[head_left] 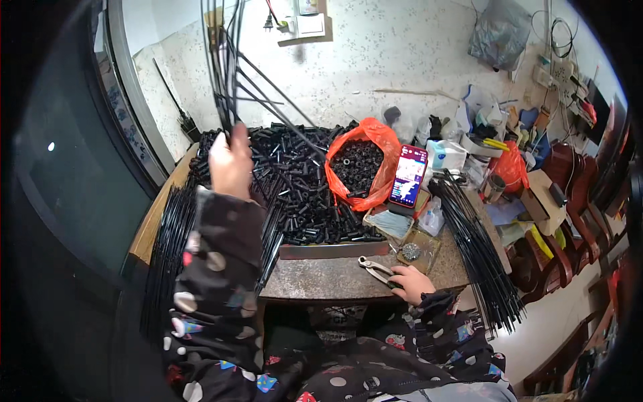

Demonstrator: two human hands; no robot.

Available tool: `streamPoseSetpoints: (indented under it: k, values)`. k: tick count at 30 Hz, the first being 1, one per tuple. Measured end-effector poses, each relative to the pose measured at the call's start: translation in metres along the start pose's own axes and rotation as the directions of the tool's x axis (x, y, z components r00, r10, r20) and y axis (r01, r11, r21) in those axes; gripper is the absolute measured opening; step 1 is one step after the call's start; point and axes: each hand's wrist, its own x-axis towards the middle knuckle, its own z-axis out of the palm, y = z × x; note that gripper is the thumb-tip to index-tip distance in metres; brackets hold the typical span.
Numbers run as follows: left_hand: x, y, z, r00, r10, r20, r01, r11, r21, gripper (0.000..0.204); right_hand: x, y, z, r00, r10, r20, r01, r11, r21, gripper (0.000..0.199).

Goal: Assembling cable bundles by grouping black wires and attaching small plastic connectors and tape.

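Note:
My left hand (231, 164) is raised over the left part of the table, closed around a bundle of thin black rods (228, 74). Their long ends stand up toward the wall, and a few splay out to the right. At the table's front edge my right hand (412, 284) rests with its fingers closed over the handles of a pair of pincers (375, 267), whose metal jaws point left. Behind lies a wide heap of short black tubular parts (295, 174). A red plastic bag (372, 130) of small black ring-like pieces stands open beside the heap.
More black rods lie at the left (171, 248) and in a bundle (475, 248) overhanging the right edge. A lit phone (408, 175) stands behind a tray of thin pale pins (390, 222). A metal strip (335, 250) borders the heap. Red-brown wooden chairs (569, 201) stand at right.

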Motion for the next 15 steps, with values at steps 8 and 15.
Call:
streamPoseSetpoints:
  k: [8, 15]
  values:
    - [-0.076, -0.072, 0.011, 0.989, -0.061, 0.138, 0.076, 0.992, -0.105, 0.016, -0.008, -0.003, -0.008, 0.998, -0.012, -0.059, 0.006, 0.996, -0.088, 0.029]
    - [-0.105, -0.044, 0.031, 0.985, -0.125, 0.12, 0.13, 0.991, -0.04, 0.019, 0.033, -0.101, -0.026, 0.852, -0.246, -0.462, 0.42, 0.848, 0.322, 0.05]
